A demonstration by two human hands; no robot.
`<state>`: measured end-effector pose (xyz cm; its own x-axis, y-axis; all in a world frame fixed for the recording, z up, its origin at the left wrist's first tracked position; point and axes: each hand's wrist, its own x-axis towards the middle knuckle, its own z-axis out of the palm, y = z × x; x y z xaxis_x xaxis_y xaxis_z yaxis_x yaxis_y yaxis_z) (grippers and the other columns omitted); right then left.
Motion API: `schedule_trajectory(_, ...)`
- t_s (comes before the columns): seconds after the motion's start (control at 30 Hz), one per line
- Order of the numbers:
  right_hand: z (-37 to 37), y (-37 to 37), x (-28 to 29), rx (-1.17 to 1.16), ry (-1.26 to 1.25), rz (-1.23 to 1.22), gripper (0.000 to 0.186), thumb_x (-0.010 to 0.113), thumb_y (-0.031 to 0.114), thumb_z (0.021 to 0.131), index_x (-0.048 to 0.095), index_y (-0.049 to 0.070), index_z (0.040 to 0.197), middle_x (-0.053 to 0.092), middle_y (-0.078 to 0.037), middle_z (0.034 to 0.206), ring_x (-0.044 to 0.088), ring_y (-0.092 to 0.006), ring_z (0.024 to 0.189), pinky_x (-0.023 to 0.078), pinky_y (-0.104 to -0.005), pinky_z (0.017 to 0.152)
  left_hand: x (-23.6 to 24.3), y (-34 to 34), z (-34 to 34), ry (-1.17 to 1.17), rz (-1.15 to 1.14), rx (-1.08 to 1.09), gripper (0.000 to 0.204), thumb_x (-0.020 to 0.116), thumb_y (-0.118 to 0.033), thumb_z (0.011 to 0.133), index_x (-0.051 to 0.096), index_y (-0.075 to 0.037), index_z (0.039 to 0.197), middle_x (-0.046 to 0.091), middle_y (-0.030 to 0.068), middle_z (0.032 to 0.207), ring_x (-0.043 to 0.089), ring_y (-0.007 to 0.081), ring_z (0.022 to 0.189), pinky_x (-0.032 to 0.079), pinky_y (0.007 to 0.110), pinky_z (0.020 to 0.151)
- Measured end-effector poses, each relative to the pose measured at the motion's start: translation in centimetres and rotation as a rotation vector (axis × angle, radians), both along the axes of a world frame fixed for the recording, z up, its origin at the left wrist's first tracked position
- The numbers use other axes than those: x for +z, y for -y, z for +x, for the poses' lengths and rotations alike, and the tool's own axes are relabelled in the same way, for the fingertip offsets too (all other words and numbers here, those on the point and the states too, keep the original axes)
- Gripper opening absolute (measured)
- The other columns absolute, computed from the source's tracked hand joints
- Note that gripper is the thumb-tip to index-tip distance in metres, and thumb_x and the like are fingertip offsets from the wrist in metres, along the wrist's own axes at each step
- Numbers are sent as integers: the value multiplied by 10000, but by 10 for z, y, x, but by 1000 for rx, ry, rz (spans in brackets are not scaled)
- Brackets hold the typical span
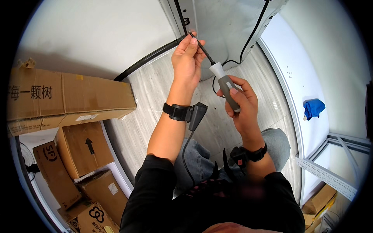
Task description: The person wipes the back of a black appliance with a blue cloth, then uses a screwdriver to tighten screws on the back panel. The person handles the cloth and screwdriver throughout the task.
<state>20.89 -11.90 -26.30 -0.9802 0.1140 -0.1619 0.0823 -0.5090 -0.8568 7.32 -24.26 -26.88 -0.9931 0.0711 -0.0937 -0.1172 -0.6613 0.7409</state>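
Observation:
A screwdriver [224, 84] with a grey and white handle and a dark shaft slants up and left between my hands. My right hand [244, 104] is closed round its handle. With thumb and fingers, my left hand [186, 64] pinches the shaft close to the tip. Whether a screw sits at the tip is too small to tell. That tip is at the lower left edge of a grey metal cabinet [221, 29], near a small black fitting [186, 21]. A black cable [251, 39] runs down the cabinet's side and loops behind the screwdriver.
Several cardboard boxes [87, 145] are stacked at the left, a long one [97, 95] on top. A white ledge [307, 83] on the right bears a blue cloth item [313, 109] and small scattered bits. A perforated metal frame [326, 174] stands at the lower right.

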Motion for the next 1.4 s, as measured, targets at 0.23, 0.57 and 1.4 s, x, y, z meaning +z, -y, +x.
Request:
schedule_trajectory(0.23,-2,-3,-1,22,55,-244,326,512,159,905,486,-5,1185,645,-190,880,448,-84,440,353,-208,405,-2,3,-1,-4,-30,-27,225,551,-125,944,569,-20,1142,646,75,891,601,108,720,541,248,655)
schedule_trajectory(0.57,-5,-7,-4,68,90,-337,370,452,248,945,440,4,1223,607,-193,920,398,-77,410,311,-209,391,4,-3,0,28,-79,23,160,550,-144,949,613,-59,1068,645,34,870,580,75,723,517,200,642)
schedule_trajectory(1.4,1,7,14,-237,-395,1090,498,692,-3,727,535,47,1196,574,-99,951,567,-151,684,463,-280,555,8,8,9,30,-169,-167,181,579,-171,933,584,-17,1027,628,60,809,612,148,702,514,235,644)
